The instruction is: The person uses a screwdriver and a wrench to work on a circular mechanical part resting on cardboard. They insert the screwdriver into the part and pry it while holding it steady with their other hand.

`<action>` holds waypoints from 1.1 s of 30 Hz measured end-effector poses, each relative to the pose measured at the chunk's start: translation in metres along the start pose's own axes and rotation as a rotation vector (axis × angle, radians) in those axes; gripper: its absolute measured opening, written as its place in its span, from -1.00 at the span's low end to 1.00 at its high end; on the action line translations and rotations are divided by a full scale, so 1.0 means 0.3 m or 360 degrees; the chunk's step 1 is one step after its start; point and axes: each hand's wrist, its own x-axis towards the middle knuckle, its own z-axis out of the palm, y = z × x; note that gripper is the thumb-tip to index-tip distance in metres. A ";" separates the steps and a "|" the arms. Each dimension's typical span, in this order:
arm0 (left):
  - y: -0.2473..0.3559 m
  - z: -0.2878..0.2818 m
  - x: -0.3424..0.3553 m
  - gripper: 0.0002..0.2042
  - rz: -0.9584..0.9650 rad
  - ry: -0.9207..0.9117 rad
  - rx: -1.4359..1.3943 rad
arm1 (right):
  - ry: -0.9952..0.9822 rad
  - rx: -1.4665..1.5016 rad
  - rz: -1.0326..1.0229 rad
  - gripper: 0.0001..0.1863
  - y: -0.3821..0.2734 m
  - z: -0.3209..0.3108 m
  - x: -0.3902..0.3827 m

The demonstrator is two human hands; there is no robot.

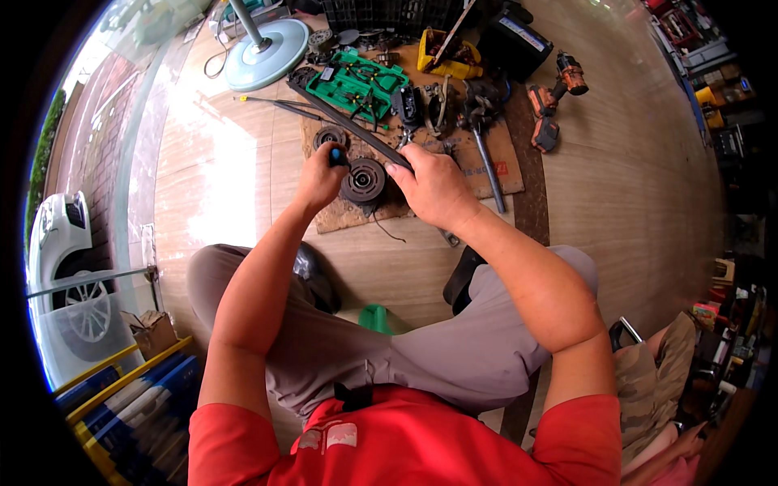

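Observation:
My left hand (322, 176) is closed around a short tool with a blue and black handle (335, 155); its working end is hidden. In the fingers of my right hand (438, 188) is the near end of a long dark bar (350, 123), which slants away to the far left. Just right of my left hand, a round grooved pulley (363, 180) lies flat on a stained cardboard sheet (506, 158), with a thin wire trailing toward me. A smaller ring-shaped part (330, 137) lies beyond that hand.
Farther off are a green tool case (356, 85), a yellow bin (450, 55), a black battery (515, 44) and a round stand base (267, 55). A metal pipe (489, 168) and a cordless drill (557, 93) lie right. Another person's leg (660, 373) is at lower right.

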 end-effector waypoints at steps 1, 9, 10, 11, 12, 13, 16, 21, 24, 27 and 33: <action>-0.002 0.002 -0.001 -0.63 0.0000 0.0001 -0.0007 | -0.0001 -0.0006 -0.0010 -0.71 -0.007 -0.002 -0.004; -0.053 0.026 -0.002 -0.66 -0.0064 -0.0077 -0.0396 | -0.0487 -0.0419 0.0164 -0.71 -0.010 0.025 -0.031; -0.044 0.030 -0.010 -0.67 -0.0059 -0.0088 -0.0518 | -0.0496 -0.0427 0.0173 -0.71 -0.012 0.027 -0.032; -0.044 0.037 -0.005 -0.69 -0.0067 -0.0107 -0.0579 | -0.0505 -0.0435 0.0183 -0.71 -0.014 0.027 -0.034; -0.060 0.042 -0.003 -0.70 -0.0080 -0.0113 -0.0640 | -0.0467 -0.0376 0.0175 -0.71 -0.024 0.026 -0.037; -0.077 0.045 -0.001 -0.70 -0.0093 -0.0118 -0.0701 | -0.0430 -0.0316 0.0167 -0.70 -0.036 0.022 -0.041; -0.103 0.043 0.016 -0.71 -0.0025 -0.0111 -0.0598 | -0.0445 -0.0318 0.0213 -0.69 -0.037 0.027 -0.041; -0.103 0.040 0.007 -0.71 0.0035 -0.0033 -0.0338 | -0.0431 -0.0334 0.0205 -0.69 -0.025 0.041 -0.039; -0.102 0.047 0.001 -0.73 0.0022 -0.0009 -0.0334 | -0.0452 -0.0323 0.0213 -0.69 -0.028 0.043 -0.044; -0.104 0.051 -0.003 -0.75 0.0038 0.0039 -0.0279 | -0.0514 -0.0396 0.0215 -0.70 -0.018 0.052 -0.045; -0.088 0.050 -0.001 -0.77 0.0016 0.0028 -0.0189 | -0.0450 -0.0346 0.0174 -0.69 -0.033 0.039 -0.047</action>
